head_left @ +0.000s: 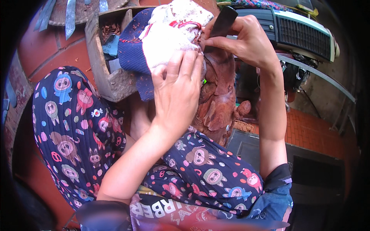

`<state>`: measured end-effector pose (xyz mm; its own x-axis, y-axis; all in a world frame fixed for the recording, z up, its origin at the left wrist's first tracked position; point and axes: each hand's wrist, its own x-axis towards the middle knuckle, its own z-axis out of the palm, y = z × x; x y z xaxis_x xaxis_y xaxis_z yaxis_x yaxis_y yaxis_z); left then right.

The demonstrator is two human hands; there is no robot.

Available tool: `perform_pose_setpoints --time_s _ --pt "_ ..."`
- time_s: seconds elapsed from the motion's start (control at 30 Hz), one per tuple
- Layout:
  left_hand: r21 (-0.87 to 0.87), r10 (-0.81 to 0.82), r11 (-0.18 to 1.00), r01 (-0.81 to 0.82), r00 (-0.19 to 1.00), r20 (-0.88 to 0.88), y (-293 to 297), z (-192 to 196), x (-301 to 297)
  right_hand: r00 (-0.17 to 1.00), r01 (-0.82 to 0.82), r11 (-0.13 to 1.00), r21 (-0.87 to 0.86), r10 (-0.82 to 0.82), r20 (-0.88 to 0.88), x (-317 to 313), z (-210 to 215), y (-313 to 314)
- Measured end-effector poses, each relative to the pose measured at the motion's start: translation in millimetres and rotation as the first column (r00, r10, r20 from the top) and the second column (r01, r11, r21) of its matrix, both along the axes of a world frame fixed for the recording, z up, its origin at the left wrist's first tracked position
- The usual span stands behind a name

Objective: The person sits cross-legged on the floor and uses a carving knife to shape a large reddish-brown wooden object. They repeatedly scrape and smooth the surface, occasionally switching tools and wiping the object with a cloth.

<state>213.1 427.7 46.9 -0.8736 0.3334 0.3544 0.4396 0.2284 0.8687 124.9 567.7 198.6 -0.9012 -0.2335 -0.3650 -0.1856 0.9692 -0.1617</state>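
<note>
A reddish-brown carved wooden figure (217, 100) stands between my knees, its top wrapped in a white cloth (169, 36) over a dark blue cloth (133, 54). My left hand (179, 90) lies across the cloth and presses against the side of the carving. My right hand (246, 40) is closed on a dark-handled tool (223, 21), whose lower end meets the carving near the top. Both my legs are in dark trousers with a cartoon print (73, 131).
A rough wooden block (111, 82) with shavings stands by my left knee on red floor tiles (50, 50). Metal blades (70, 17) lie at the top left. A white and black grilled appliance (300, 30) sits at the top right. A dark tray (254, 148) lies below the carving.
</note>
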Motion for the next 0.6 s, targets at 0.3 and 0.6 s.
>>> perform_pose_setpoints --time_s 0.3,0.6 --pt "0.815 -0.369 0.570 0.106 0.919 0.139 10.8 57.3 36.9 0.979 -0.138 0.980 -0.144 0.157 0.130 -3.3 11.4 -5.0" --pt "0.860 -0.240 0.510 -0.039 0.953 0.185 40.5 62.2 18.4 0.994 0.004 0.987 -0.162 0.013 0.105 2.8 6.5 -2.3"
